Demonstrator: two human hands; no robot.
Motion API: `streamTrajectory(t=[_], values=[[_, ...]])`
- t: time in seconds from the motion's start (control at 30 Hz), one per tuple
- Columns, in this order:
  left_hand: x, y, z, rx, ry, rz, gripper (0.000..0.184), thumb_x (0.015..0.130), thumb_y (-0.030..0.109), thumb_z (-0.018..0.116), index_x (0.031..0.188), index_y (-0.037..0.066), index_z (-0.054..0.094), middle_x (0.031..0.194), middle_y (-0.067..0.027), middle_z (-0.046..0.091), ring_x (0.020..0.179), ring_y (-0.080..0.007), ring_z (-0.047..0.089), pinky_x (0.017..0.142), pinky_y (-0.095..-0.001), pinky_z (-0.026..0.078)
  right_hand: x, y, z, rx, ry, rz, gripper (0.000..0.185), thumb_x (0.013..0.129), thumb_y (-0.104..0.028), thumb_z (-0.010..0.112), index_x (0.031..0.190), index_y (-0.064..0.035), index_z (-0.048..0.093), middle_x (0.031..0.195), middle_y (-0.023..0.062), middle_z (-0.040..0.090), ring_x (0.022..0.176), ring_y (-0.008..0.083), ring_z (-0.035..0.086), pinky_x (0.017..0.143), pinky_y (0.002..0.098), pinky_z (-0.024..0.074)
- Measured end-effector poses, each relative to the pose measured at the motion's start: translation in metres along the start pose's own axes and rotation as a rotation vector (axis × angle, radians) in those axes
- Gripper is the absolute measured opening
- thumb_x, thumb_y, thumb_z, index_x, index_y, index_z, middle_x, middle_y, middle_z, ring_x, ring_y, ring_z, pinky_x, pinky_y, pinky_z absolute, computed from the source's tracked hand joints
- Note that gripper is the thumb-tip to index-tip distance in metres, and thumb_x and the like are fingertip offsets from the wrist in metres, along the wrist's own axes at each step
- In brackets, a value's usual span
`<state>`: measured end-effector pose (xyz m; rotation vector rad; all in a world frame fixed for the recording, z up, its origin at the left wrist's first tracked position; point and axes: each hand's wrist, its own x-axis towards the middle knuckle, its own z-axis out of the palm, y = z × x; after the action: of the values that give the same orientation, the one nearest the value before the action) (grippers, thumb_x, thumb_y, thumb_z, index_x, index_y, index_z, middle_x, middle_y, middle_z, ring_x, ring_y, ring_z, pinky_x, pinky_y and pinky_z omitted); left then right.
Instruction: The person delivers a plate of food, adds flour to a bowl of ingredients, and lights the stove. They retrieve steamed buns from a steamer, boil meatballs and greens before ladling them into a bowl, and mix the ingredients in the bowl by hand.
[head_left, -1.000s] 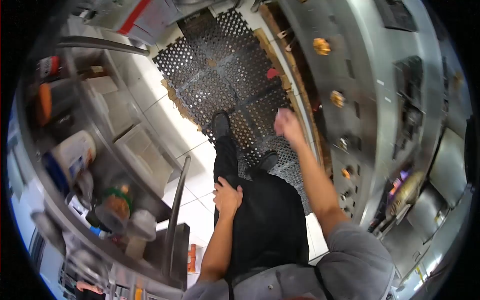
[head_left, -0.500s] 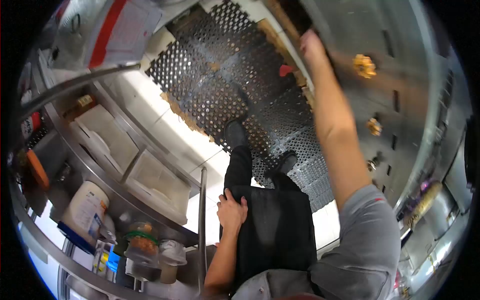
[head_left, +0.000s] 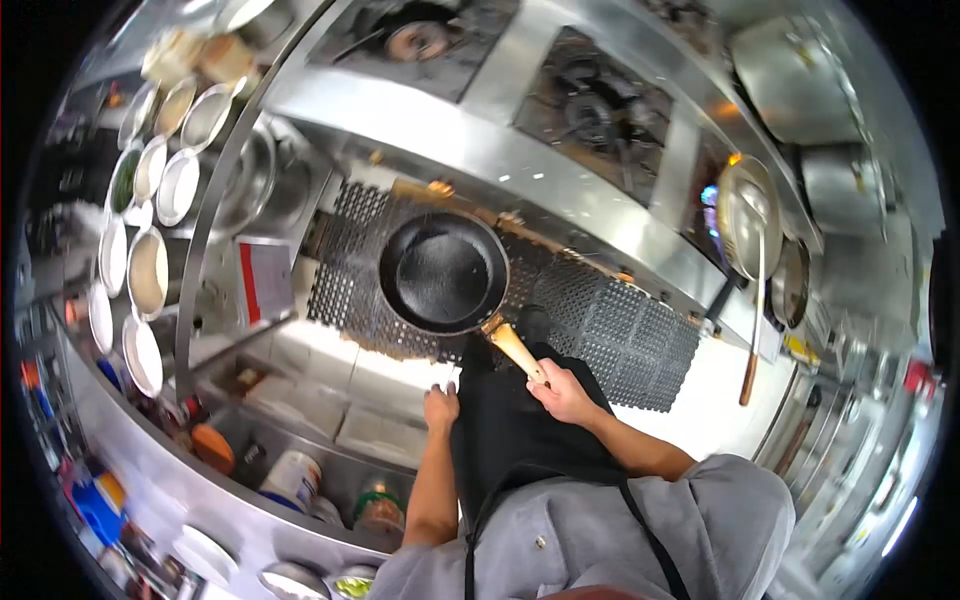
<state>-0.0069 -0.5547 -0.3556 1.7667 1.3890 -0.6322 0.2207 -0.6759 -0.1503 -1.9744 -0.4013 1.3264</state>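
My right hand (head_left: 562, 392) is wrapped round the pale wooden handle of a black frying pan (head_left: 445, 272). The pan is held above the perforated floor mat, its dark inside facing up and nothing seen in it. To the left of the black apron (head_left: 520, 430), my left hand (head_left: 441, 406) hangs near the counter edge with its fingers curled; whether it holds anything is too small to tell.
A stove (head_left: 590, 110) with burners runs across the top right. On it a light pan (head_left: 748, 215) with a long ladle sits by a flame. White bowls (head_left: 148, 272) line the left counter, and a white tub (head_left: 292, 480) stands on a lower shelf.
My right hand was low by the stove front without a visible pan; now it grips the frying pan in front of me. My left hand has left the apron. The view has turned and widened.
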Motion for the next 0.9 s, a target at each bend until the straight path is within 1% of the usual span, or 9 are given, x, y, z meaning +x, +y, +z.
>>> streamTrajectory(t=[0.13,0.2,0.33,0.37,0.5,0.53,0.63,0.77,0.9], values=[[0.098,0.130,-0.012,-0.314,-0.029,0.289,0.061,0.094,0.053,0.043,0.109,-0.003,0.060,0.086,-0.0257,0.066,0.093,-0.0418,0.063,0.081,-0.0446,0.049,0.014,-0.013,-0.050,0.016,0.494,-0.316,0.022,0.089,-0.017,0.061,0.098,-0.0005,0.050,0.068,0.0137,0.055,0.060,0.0218,0.059,0.057,0.0358,0.0451],[0.118,0.223,-0.024,-0.907,-0.302,0.110,0.070,0.094,0.062,0.036,0.119,-0.001,0.053,0.082,-0.0204,0.065,0.087,-0.0363,0.065,0.079,-0.0436,0.052,0.045,-0.032,-0.083,0.041,0.605,-0.239,0.019,0.089,-0.014,0.061,0.096,-0.0012,0.048,0.066,0.0134,0.053,0.056,0.0204,0.056,0.052,0.0338,0.0431],[0.144,0.361,-0.015,-1.559,-0.499,0.112,0.074,0.092,0.068,0.030,0.120,0.000,0.043,0.084,-0.0153,0.057,0.077,-0.0289,0.062,0.077,-0.0435,0.055,0.128,-0.040,-0.138,0.115,0.856,-0.321,0.023,0.090,-0.018,0.059,0.100,-0.0008,0.048,0.078,0.0227,0.060,0.075,0.0400,0.063,0.064,0.0426,0.0468],[0.127,0.390,-0.022,-1.631,-0.370,0.002,0.061,0.096,0.060,0.029,0.108,0.003,0.049,0.073,-0.0099,0.054,0.059,-0.0207,0.056,0.057,-0.0340,0.052,0.145,-0.033,-0.150,0.153,0.846,-0.285,0.023,0.090,-0.018,0.059,0.100,-0.0004,0.048,0.078,0.0231,0.060,0.075,0.0399,0.062,0.064,0.0423,0.0467],[0.169,0.404,-0.017,-1.516,-0.474,-0.091,0.039,0.096,0.040,0.029,0.081,0.011,0.050,0.057,0.0007,0.039,0.039,-0.0078,0.026,0.036,-0.0222,0.017,0.171,-0.028,-0.162,0.274,0.909,-0.358,0.023,0.090,-0.018,0.058,0.099,0.0005,0.048,0.076,0.0222,0.059,0.071,0.0381,0.061,0.064,0.0416,0.0464],[0.168,0.407,-0.026,-1.509,-0.464,-0.091,0.039,0.096,0.040,0.029,0.081,0.011,0.050,0.057,0.0007,0.039,0.039,-0.0078,0.026,0.036,-0.0222,0.017,0.173,-0.032,-0.162,0.189,0.940,-0.351,0.018,0.094,-0.017,0.055,0.097,-0.0021,0.046,0.069,0.0021,0.051,0.057,0.0096,0.048,0.050,0.0272,0.0409],[0.166,0.406,-0.037,-1.489,-0.631,-0.297,0.050,0.096,0.054,0.031,0.086,0.010,0.054,0.052,0.0021,0.038,0.039,-0.0066,0.027,0.033,-0.0209,0.018,0.165,-0.035,-0.165,0.415,0.722,-0.275,0.029,0.096,-0.020,0.054,0.115,-0.0007,0.043,0.078,0.0038,0.053,0.057,0.0089,0.050,0.046,0.0237,0.0422],[0.120,0.370,-0.035,-1.463,-0.471,-0.309,0.070,0.087,0.074,0.033,0.103,0.007,0.049,0.070,-0.0112,0.057,0.055,-0.0236,0.058,0.050,-0.0368,0.052,0.105,-0.019,-0.150,0.542,0.794,-0.356,0.063,0.096,-0.019,0.055,0.146,-0.0058,0.018,0.094,0.0078,0.057,0.065,0.0113,0.056,0.052,0.0222,0.0469],[0.034,0.222,0.004,-0.377,-0.394,0.011,0.056,0.091,0.055,0.045,0.118,0.007,0.052,0.112,-0.0218,0.057,0.098,-0.0326,0.055,0.083,-0.0451,0.047,0.033,0.064,-0.108,-0.143,0.349,-0.373,0.055,0.087,-0.018,0.065,0.135,-0.0042,0.042,0.085,0.0164,0.060,0.075,0.0252,0.061,0.068,0.0372,0.0497]])
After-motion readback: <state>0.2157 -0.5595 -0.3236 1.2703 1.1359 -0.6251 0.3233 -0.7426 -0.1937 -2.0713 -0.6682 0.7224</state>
